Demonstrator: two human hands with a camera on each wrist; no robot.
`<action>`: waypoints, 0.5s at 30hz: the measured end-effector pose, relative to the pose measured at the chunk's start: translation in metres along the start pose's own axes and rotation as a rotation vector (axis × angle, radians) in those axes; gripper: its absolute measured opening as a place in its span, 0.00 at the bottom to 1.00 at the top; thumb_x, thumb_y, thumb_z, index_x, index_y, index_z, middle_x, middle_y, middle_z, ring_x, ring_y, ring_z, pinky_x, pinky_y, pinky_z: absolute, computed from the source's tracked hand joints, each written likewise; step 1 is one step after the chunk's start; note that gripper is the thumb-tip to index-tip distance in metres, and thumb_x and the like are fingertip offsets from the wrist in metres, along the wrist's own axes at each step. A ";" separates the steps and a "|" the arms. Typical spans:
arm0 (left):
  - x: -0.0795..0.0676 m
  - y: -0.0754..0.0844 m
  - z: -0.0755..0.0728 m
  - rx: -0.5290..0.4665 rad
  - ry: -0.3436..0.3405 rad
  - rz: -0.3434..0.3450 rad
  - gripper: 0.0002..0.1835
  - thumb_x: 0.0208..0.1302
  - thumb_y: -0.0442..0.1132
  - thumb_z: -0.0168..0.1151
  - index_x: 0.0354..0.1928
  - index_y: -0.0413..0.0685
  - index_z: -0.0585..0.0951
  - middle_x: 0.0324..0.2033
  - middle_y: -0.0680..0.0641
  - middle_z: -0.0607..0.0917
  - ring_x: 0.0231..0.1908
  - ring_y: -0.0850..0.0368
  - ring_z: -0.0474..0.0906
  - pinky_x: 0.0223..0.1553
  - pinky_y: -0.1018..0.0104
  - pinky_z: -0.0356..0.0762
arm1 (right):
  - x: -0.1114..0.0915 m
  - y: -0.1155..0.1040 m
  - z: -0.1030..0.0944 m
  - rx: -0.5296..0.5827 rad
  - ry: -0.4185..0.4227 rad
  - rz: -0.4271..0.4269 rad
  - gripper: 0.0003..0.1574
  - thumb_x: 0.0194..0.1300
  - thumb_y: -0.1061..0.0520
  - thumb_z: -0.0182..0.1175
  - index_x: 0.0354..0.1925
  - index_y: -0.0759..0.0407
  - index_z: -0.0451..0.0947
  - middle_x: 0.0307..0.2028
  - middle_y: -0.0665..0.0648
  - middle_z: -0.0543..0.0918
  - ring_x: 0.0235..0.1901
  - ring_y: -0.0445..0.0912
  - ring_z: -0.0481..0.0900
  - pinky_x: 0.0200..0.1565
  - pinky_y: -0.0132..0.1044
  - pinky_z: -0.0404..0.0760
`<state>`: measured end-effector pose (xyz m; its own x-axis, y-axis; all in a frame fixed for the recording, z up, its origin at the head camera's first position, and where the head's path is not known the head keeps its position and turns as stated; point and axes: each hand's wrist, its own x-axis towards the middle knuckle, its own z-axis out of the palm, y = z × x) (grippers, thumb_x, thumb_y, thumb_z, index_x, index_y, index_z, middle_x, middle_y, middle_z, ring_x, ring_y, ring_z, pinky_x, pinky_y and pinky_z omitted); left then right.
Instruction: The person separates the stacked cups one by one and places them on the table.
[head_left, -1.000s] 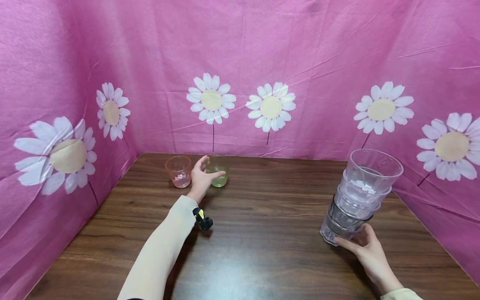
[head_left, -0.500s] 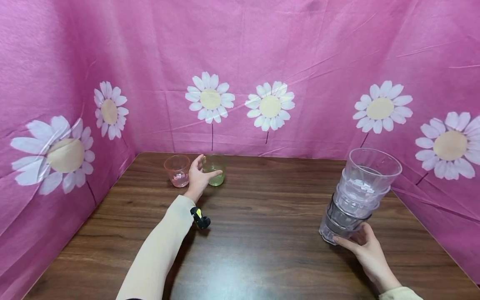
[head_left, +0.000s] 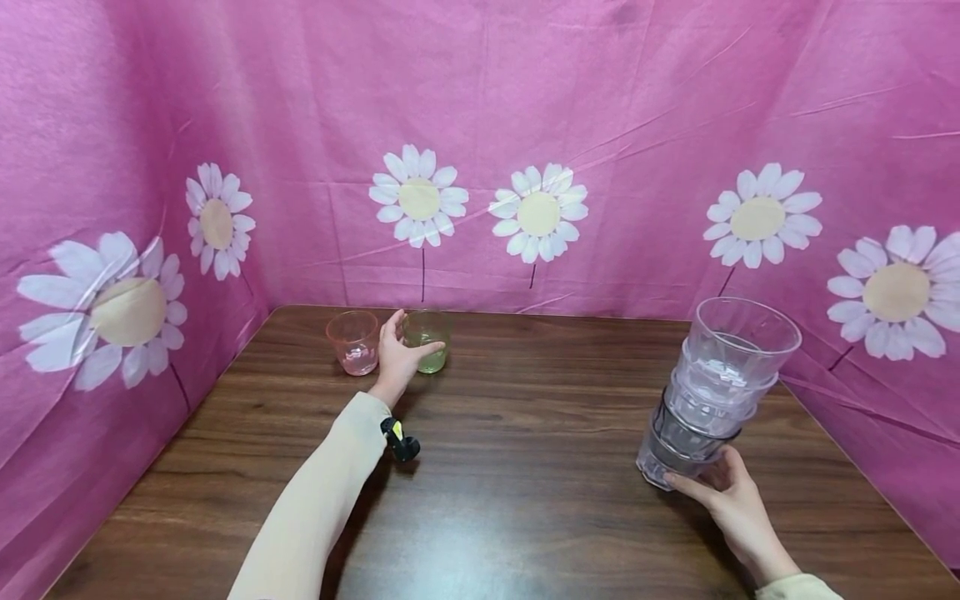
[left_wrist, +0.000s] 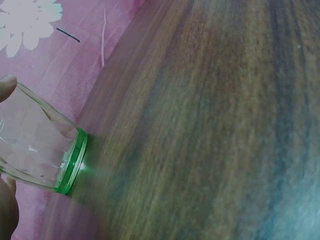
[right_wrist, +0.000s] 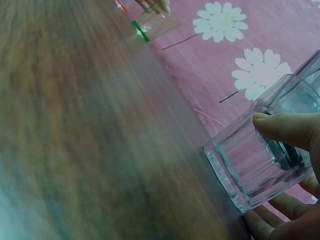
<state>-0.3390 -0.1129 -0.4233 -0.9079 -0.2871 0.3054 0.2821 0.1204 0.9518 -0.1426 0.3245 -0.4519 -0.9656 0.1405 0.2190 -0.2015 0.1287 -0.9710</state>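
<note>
At the back left of the table, my left hand [head_left: 398, 357] holds a green-tinted clear cup [head_left: 433, 357], thumb on its near side. In the left wrist view, a thumb and a finger grip this cup [left_wrist: 35, 135] from opposite sides, its green base close to the tabletop. An upright pinkish cup [head_left: 354, 350] with an orange rim stands just left of that hand. On the right, my right hand [head_left: 733, 504] grips the lowest cup of a tall nested stack [head_left: 720, 387], several clear cups with a dark grey one among them. The right wrist view shows the bottom clear cup [right_wrist: 237, 167] between thumb and fingers.
The brown wooden table [head_left: 525, 450] reaches back to a pink cloth [head_left: 480, 100] printed with white daisies, which hangs on the back and both sides. A small black device [head_left: 401, 440] is strapped to the left wrist.
My left hand and the green cup have shifted slightly left, nearer the pinkish cup. The right hand keeps its grip on the stack, nearly still.
</note>
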 end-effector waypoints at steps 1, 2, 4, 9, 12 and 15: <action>0.000 0.000 0.000 0.003 0.001 0.005 0.51 0.41 0.28 0.82 0.69 0.31 0.65 0.66 0.33 0.67 0.65 0.39 0.64 0.69 0.52 0.64 | 0.000 0.000 0.000 0.001 0.000 0.002 0.36 0.55 0.77 0.65 0.54 0.49 0.65 0.43 0.38 0.81 0.42 0.32 0.79 0.38 0.23 0.79; -0.001 0.001 0.001 0.008 0.001 0.010 0.51 0.41 0.29 0.82 0.69 0.31 0.65 0.65 0.33 0.66 0.65 0.38 0.64 0.68 0.52 0.65 | 0.000 0.001 0.000 0.002 0.000 0.003 0.36 0.55 0.77 0.65 0.54 0.49 0.65 0.43 0.38 0.81 0.42 0.32 0.79 0.38 0.23 0.79; -0.001 0.002 0.001 0.018 -0.001 0.018 0.51 0.41 0.30 0.82 0.69 0.31 0.65 0.65 0.33 0.66 0.65 0.38 0.65 0.68 0.52 0.65 | -0.001 0.001 0.000 0.002 0.001 0.008 0.37 0.55 0.77 0.65 0.54 0.48 0.65 0.43 0.38 0.81 0.42 0.32 0.79 0.38 0.23 0.79; -0.001 0.005 0.001 0.036 -0.006 0.033 0.51 0.43 0.32 0.82 0.70 0.32 0.64 0.65 0.34 0.65 0.65 0.40 0.63 0.69 0.53 0.63 | -0.001 0.000 0.000 0.008 0.000 0.009 0.37 0.55 0.77 0.65 0.54 0.49 0.65 0.43 0.38 0.81 0.42 0.32 0.79 0.38 0.23 0.79; 0.000 0.010 0.001 0.053 -0.007 0.051 0.50 0.44 0.33 0.82 0.70 0.34 0.65 0.66 0.35 0.66 0.67 0.42 0.61 0.71 0.55 0.59 | -0.001 -0.001 0.001 0.011 -0.002 0.007 0.37 0.55 0.77 0.65 0.54 0.49 0.65 0.44 0.38 0.81 0.42 0.32 0.79 0.38 0.23 0.79; 0.002 0.016 0.002 0.088 -0.017 0.073 0.50 0.45 0.37 0.82 0.70 0.37 0.66 0.66 0.36 0.66 0.68 0.42 0.60 0.72 0.56 0.57 | 0.000 -0.001 0.001 0.002 -0.002 0.006 0.37 0.55 0.77 0.65 0.54 0.48 0.65 0.44 0.38 0.81 0.42 0.31 0.79 0.39 0.23 0.79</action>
<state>-0.3369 -0.1099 -0.4074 -0.8913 -0.2588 0.3723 0.3196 0.2238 0.9208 -0.1421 0.3238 -0.4510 -0.9671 0.1388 0.2133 -0.1964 0.1258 -0.9724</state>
